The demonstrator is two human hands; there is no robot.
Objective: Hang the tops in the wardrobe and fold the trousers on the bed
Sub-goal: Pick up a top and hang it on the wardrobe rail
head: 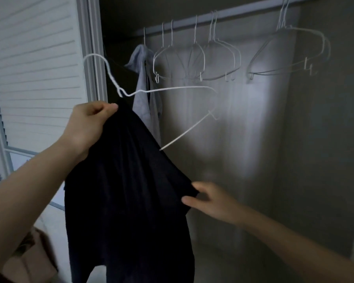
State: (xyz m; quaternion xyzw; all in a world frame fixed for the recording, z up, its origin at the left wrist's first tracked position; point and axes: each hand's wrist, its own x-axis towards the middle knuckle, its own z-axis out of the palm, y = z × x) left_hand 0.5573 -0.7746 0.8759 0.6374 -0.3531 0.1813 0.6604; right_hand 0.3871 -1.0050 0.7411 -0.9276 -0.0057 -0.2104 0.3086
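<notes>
A dark navy top (129,201) hangs half on a white wire hanger (172,89), whose right arm sticks out bare. My left hand (88,125) grips the top's upper edge by the hanger neck. My right hand (211,201) pinches the top's right side edge, lower down. The hanger is held in front of the open wardrobe, below the rail (223,15). A grey top (143,82) hangs at the rail's left end.
Several empty white wire hangers (198,60) hang along the rail, with two more at the right (288,52). A white louvred door (35,68) stands to the left. A cardboard box (31,260) sits on the floor at the lower left.
</notes>
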